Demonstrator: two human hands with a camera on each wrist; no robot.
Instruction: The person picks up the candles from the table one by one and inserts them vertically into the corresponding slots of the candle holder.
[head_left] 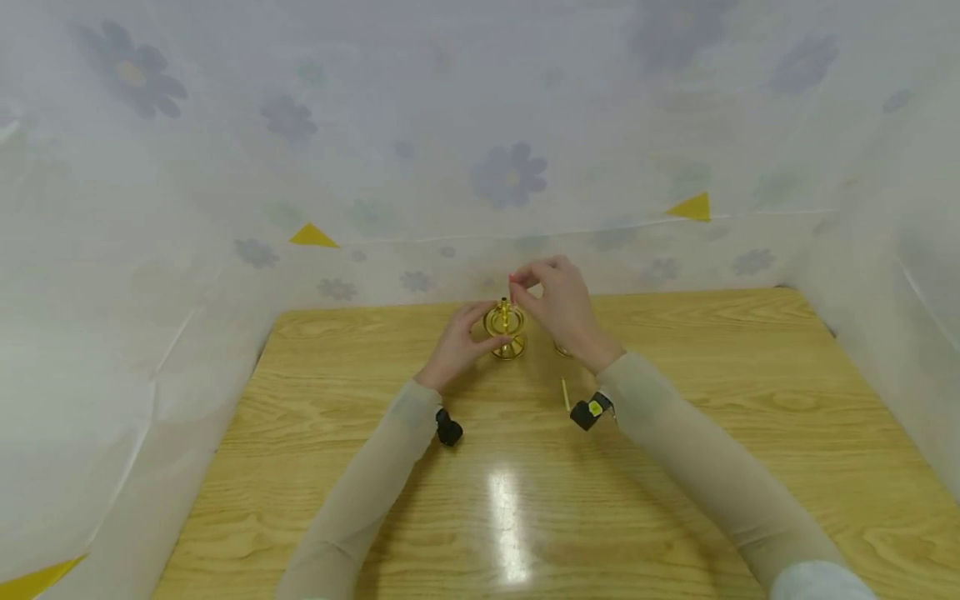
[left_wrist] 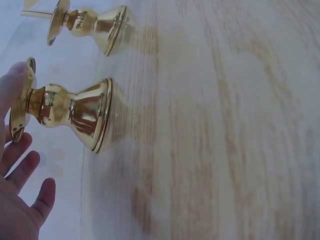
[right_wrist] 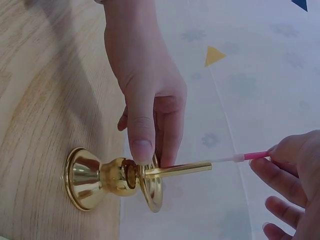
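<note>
A gold candlestick holder (head_left: 507,330) stands upright on the wooden table (head_left: 675,467). My left hand (head_left: 459,340) grips its round drip plate, with the thumb (right_wrist: 141,135) on the front of the plate and the fingers behind it. My right hand (head_left: 519,282) is just above the holder and pinches a thin pink candle (right_wrist: 255,155). The candle's white end sits in the mouth of the holder's gold tube (right_wrist: 180,170). In the left wrist view the holder (left_wrist: 75,112) is beside my fingers (left_wrist: 20,165).
A second gold holder (left_wrist: 90,25) stands close behind the first, mostly hidden by my right wrist in the head view. A thin yellow stick (head_left: 566,393) lies on the table near my right wrist. Flowered white sheets (head_left: 510,175) wall the table on three sides.
</note>
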